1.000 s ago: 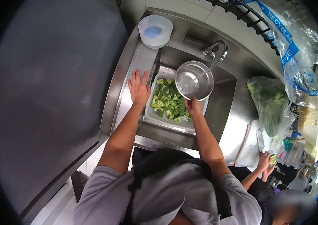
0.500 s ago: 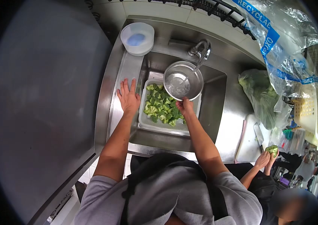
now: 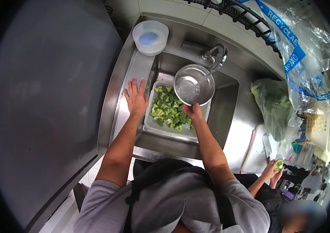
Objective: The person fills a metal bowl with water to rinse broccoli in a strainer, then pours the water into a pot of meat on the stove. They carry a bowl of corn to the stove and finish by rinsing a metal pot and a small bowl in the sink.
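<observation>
My right hand (image 3: 193, 111) grips the near rim of a round metal bowl (image 3: 207, 93), held under the running faucet (image 3: 221, 58). Water streams into the bowl and churns at its bottom. Below and left of it, cut broccoli florets (image 3: 167, 108) fill a white perforated basket (image 3: 155, 128) in the steel sink (image 3: 227, 112). The bowl hides part of the basket's far right side. My left hand (image 3: 136, 99) lies flat on the sink's left ledge with fingers spread, holding nothing.
A translucent tub (image 3: 150, 39) with something blue stands at the back left corner. To the right are a plastic bag of greens (image 3: 272, 105), a cutting board (image 3: 253, 155) and a knife (image 3: 266, 145). A co-worker's hands (image 3: 274, 173) hold a broccoli piece (image 3: 279, 165). A grey panel (image 3: 52, 108) borders the left.
The view has shifted slightly, moving the upper sink and faucet rightward in frame. My right hand still holds the bowl under the stream; my left hand stays on the ledge.
</observation>
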`<control>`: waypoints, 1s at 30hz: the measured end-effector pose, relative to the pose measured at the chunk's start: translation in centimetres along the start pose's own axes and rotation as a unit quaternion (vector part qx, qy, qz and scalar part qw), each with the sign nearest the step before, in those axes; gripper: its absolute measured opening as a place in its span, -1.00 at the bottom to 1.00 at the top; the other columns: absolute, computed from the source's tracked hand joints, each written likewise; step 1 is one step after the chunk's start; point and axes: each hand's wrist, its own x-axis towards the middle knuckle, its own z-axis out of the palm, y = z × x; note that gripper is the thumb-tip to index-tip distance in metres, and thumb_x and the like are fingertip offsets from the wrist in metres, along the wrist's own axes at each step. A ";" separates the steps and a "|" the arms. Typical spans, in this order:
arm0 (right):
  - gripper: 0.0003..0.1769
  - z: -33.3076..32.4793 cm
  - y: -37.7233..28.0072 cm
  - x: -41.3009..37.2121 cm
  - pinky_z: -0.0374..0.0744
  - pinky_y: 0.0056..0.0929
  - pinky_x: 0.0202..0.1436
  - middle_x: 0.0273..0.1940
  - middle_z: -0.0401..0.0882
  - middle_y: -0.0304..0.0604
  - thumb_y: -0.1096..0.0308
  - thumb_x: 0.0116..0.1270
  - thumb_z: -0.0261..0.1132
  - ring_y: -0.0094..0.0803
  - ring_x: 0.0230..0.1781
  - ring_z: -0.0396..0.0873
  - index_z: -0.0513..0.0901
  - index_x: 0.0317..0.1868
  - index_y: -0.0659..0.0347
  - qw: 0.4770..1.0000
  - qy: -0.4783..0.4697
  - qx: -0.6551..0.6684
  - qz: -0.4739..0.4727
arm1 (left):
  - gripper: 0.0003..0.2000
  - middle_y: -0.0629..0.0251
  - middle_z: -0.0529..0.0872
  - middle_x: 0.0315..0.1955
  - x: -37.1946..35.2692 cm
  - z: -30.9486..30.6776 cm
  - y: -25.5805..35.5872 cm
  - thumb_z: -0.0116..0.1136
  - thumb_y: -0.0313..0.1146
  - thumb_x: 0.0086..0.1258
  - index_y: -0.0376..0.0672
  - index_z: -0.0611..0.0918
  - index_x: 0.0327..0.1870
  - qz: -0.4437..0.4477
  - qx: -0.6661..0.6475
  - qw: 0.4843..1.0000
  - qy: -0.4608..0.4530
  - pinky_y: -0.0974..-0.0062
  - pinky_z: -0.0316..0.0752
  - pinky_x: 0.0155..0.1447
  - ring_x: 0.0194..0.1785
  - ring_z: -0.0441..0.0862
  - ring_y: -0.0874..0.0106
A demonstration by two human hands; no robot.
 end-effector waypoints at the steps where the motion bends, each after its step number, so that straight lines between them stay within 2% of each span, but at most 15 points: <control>1: -0.69 0.0 0.0 0.0 0.72 -0.01 -0.17 -0.15 0.57 0.26 0.43 0.46 -0.05 0.00 -0.28 0.65 0.37 0.09 0.49 1.000 0.005 -0.008 0.002 | -0.28 0.08 0.12 0.53 0.0 0.0 -0.1 0.18 -0.36 0.25 0.08 0.28 0.52 0.000 -0.001 1.000 -0.001 -0.12 -0.06 0.55 0.60 0.00 0.07; 7: -0.64 0.3 -0.1 -0.4 0.74 0.07 0.00 -0.08 0.58 0.33 0.50 0.45 -0.11 0.10 -0.14 0.67 0.33 0.14 0.59 0.997 -0.070 0.029 -0.007 | -0.27 0.10 0.11 0.53 0.0 0.0 -0.1 0.19 -0.37 0.25 0.07 0.28 0.52 -0.005 0.000 1.000 -0.001 -0.11 -0.06 0.55 0.60 -0.01 0.08; 19: -0.71 0.5 0.0 -0.8 0.75 -0.05 -0.10 -0.15 0.58 0.20 0.48 0.50 -0.09 -0.04 -0.23 0.66 0.37 0.10 0.51 0.998 -0.045 0.042 0.014 | -0.28 0.10 0.15 0.51 -0.1 -0.4 0.3 0.19 -0.39 0.24 0.08 0.30 0.50 -0.002 -0.010 1.000 0.007 -0.11 -0.05 0.54 0.59 0.02 0.08; 25: -0.73 1.0 0.0 -1.4 0.74 -0.06 -0.11 -0.15 0.58 0.19 0.46 0.50 -0.06 -0.06 -0.24 0.65 0.39 0.07 0.50 0.997 -0.033 0.066 0.008 | -0.27 0.10 0.14 0.51 0.0 0.0 0.2 0.19 -0.39 0.22 0.09 0.30 0.50 -0.003 -0.006 1.000 0.006 -0.11 -0.04 0.54 0.59 0.01 0.08; 30: -0.71 1.0 -0.5 -1.1 0.73 -0.08 -0.13 -0.14 0.57 0.19 0.45 0.51 -0.06 -0.05 -0.23 0.65 0.37 0.09 0.51 0.994 -0.027 0.095 0.046 | -0.27 0.11 0.13 0.52 0.1 0.0 0.1 0.19 -0.39 0.21 0.10 0.31 0.50 -0.003 -0.015 1.000 0.005 -0.10 -0.04 0.54 0.60 0.01 0.09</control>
